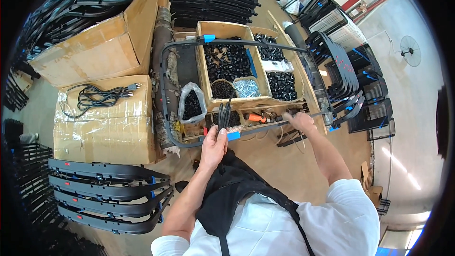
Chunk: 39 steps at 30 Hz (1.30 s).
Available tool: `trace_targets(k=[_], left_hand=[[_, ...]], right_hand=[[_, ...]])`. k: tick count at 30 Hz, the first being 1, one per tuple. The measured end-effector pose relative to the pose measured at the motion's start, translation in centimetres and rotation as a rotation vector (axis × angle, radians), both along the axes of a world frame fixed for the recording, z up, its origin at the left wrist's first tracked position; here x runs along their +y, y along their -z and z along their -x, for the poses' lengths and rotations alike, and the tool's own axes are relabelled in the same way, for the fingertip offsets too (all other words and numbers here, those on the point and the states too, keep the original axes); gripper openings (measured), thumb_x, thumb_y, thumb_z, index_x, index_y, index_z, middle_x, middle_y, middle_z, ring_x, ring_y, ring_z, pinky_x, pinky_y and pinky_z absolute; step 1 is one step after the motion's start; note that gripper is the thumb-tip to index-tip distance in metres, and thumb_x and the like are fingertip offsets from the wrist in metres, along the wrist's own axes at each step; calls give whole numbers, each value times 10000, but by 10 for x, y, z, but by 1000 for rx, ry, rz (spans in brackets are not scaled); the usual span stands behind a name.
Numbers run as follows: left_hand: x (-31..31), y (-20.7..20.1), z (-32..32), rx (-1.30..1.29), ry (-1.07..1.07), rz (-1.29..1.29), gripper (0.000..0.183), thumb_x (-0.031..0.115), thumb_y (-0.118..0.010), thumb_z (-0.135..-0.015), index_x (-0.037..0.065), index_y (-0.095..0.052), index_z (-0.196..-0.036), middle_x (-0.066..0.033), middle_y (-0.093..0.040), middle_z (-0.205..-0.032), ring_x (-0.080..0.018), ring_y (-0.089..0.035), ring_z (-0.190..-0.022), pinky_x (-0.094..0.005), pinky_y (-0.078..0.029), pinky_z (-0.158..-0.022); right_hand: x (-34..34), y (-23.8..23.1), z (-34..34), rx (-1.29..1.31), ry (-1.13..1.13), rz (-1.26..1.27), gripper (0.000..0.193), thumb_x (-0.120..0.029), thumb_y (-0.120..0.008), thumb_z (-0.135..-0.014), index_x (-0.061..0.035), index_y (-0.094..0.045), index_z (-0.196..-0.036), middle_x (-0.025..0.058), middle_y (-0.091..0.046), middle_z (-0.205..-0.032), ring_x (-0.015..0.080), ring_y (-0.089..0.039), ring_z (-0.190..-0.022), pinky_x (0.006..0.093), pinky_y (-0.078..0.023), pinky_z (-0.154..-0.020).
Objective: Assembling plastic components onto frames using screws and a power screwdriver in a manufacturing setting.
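Observation:
A folded bundle of black power cord (224, 116) stands upright in my left hand (215, 146), whose fingers are closed around it. My right hand (303, 122) is over the front right of the workbench, its fingers curled; what they hold, if anything, I cannot make out. A large black rectangular frame (265, 128) with blue clips lies across the bench, around the parts boxes, and its near bar passes close to both hands. Between the hands lies an orange-and-black power tool (257, 117), beside loose cords.
A wooden parts box (203, 61) holds black fittings and silver screws, with a plastic bag (192, 103) of black pieces beside it. Another coiled cord (97, 97) rests on a carton (102, 135) at left. Black curved panels (106, 196) are stacked below; more frames stand right.

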State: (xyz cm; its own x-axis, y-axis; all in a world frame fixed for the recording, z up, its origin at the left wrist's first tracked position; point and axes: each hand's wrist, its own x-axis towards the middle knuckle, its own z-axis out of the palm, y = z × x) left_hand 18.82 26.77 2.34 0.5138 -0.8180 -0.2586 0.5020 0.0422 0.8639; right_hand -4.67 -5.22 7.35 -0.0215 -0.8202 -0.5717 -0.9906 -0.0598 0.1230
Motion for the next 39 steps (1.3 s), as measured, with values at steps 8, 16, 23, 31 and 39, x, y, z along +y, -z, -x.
trace_targets(k=[8, 16, 23, 31, 39], left_hand=[[-7, 5, 1, -2, 7, -6, 271, 295, -508, -1137, 38, -593, -1157, 39, -499, -683, -50, -421, -550, -234, -348, -502], [-6, 3, 3, 41, -18, 38, 274, 283, -522, -1130, 30, -622, -1104, 19, -526, -692, -68, -480, -551, -241, -407, -503], [-16, 6, 13, 246, 141, 53, 370, 381, -460, -1149, 50, -615, -1091, 11, -537, -751, -99, -502, -573, -257, -436, -521], [-18, -6, 14, 654, 327, 64, 381, 465, -483, -1126, 118, -528, -975, -33, -556, -799, -181, -567, -673, -314, -487, -601], [-5, -35, 54, 543, 366, 62, 373, 458, -463, -1134, 127, -489, -963, -22, -521, -784, -127, -500, -585, -289, -429, -526]], right_hand=[[-8, 5, 16, 48, -569, 194, 664, -579, -670, -870, 31, -678, -1132, 275, -748, -1094, 418, -728, -1061, 500, -581, -931], [-3, 25, 13, 101, -660, 221, 500, -415, -628, -986, 24, -635, -1225, 250, -745, -1113, 428, -726, -1058, 513, -579, -927], [47, 15, -146, -1062, 235, -765, 699, -644, -539, -1036, 6, -660, -1262, 130, -759, -1119, 250, -726, -963, 392, -584, -811], [41, 27, -217, -1616, 967, -737, 278, -219, -378, -1135, -91, -531, -941, 4, -522, -707, 131, -473, -557, 288, -372, -457], [-30, -31, -222, -1820, 970, -456, 198, -121, -333, -1070, -83, -501, -972, -6, -455, -656, 92, -340, -448, 269, -238, -383]])
